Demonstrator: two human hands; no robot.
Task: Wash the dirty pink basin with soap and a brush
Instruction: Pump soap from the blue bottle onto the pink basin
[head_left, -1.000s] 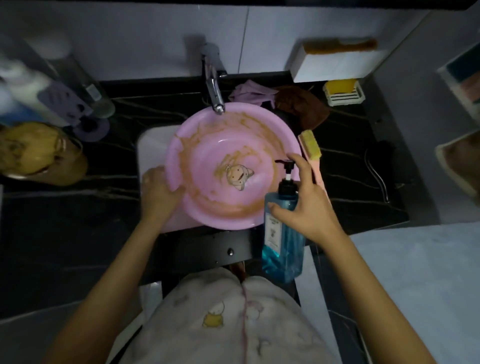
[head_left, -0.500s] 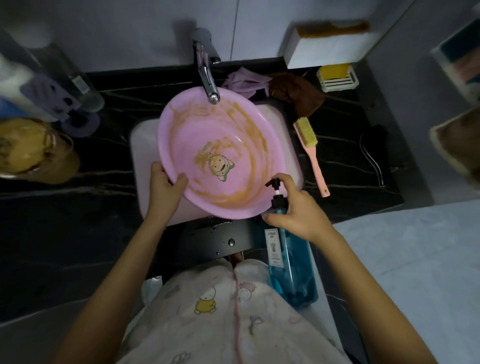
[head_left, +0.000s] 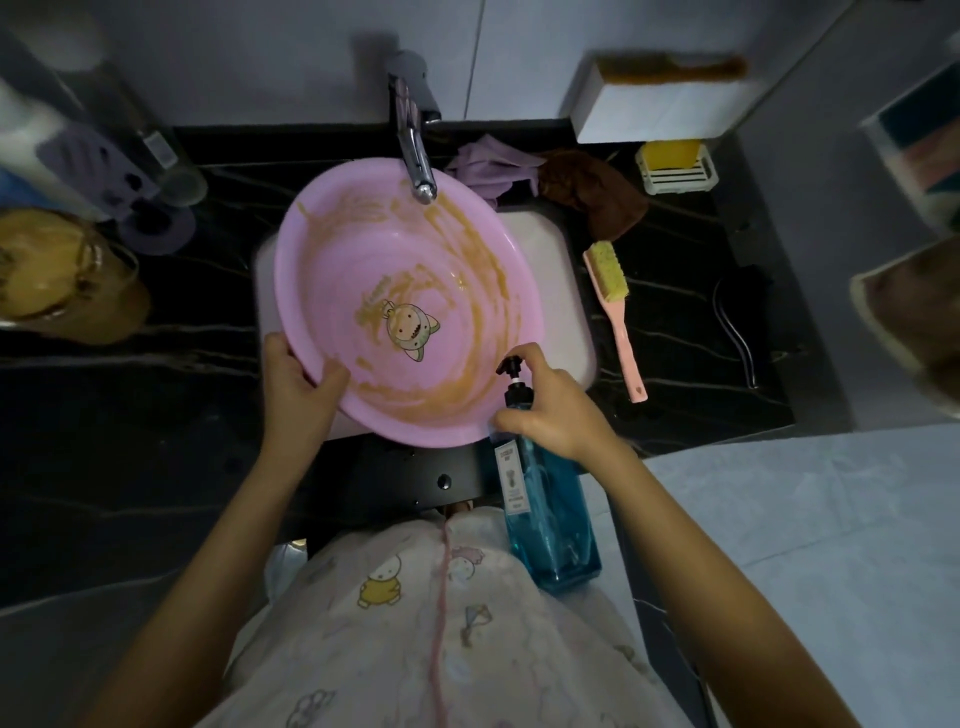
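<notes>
The basin (head_left: 395, 291) covers most of the sink (head_left: 553, 270), so we see only the sink's white right side and a strip at the left. The fingers of our left hand (head_left: 298, 387) are hidden under the basin's near-left rim. Only the thumb shows, lying inside, so the hand grasps the rim. Our right hand (head_left: 556, 410) covers the neck of the bottle (head_left: 550, 514) with its fingers curled round it. One finger arches over the black pump (head_left: 511, 369), but we cannot tell whether it presses. The bottle's label is too small to read.

The basin sits tilted over the sink, its far rim beneath the spout of the tap (head_left: 415, 156). Inside it is smeared with yellow-brown dirt around a cartoon sticker (head_left: 408, 332). The brush (head_left: 613, 306) lies on the black counter (head_left: 685, 338) just right of the sink, handle toward us, apart from both hands.

A brown cloth (head_left: 597, 197) and a purple cloth (head_left: 485, 166) lie bunched beside the tap, the purple one partly behind the basin. Further right a white rack (head_left: 675, 174) with something yellow in it stands below a white box (head_left: 660, 104). At the left edge a jar (head_left: 62, 270) and a purple holder (head_left: 130, 187) are blurred and cut off. Our patterned garment (head_left: 415, 623) fills the lower middle between our arms.
</notes>
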